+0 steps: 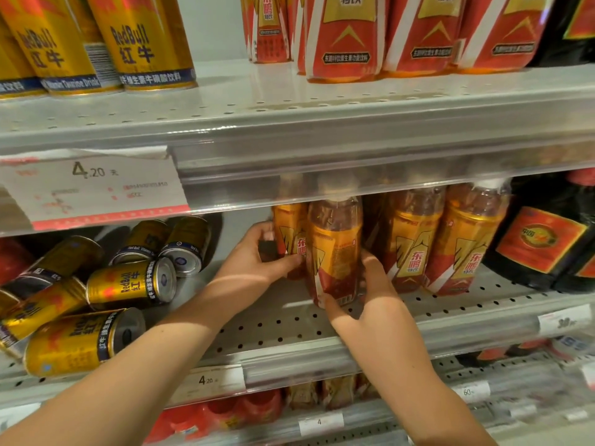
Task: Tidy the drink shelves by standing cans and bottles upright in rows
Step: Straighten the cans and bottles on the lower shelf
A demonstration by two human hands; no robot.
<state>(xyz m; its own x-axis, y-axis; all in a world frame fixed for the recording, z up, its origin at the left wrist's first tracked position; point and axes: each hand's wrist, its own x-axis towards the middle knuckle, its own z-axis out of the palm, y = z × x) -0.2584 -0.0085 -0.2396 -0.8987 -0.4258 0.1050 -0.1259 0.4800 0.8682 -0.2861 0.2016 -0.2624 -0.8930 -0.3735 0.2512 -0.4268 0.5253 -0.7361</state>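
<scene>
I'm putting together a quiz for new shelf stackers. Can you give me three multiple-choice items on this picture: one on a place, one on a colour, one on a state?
1. Where do the toppled gold cans lie?
A. on the upper shelf
B. at the left of the middle shelf
C. on the floor

2. What colour are the big bottles at the far right of that shelf?
A. white
B. green
C. dark with red labels

3. What is the right hand doing?
A. gripping the front bottle
B. hanging empty
C. pressing on a can

Key:
1 B: they lie on their sides at that shelf's left end.
2 C: dark bodies carry red labels.
3 A: thumb and fingers curl round the bottle's lower part.
</scene>
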